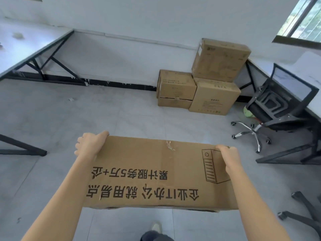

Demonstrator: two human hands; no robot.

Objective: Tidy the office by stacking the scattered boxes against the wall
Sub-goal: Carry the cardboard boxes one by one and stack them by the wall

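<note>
Near: a long, flat brown cardboard box printed with black characters and a computer-tower drawing (pixel 156 171) is being held out in front of the person, off the grey tiled floor (pixel 121 110), broad face up.

- The left hand (pixel 90 145) is curling over the far left corner, and the right hand (pixel 228 157) is clamping the far right corner the same way.
- The fingertips are hidden behind the far edge, so I cannot tell how deep the hold goes.

Handling, as a judgement:
- The board is looking stiff, dry and not slippery.
- The span is wide, so a grip at each end is suiting it.
- The panel is showing no sag, so the weight is probably modest.
- A torn scrap of tape (pixel 168 145) on the seam is hinting at loose flaps, so supporting the box from beneath would be safer.

Far: a stack of plain brown cardboard boxes (pixel 214 96) is sitting against the white wall (pixel 139 18), next to a black mesh office chair (pixel 278 105). The carried box is well apart from the stack.
</note>
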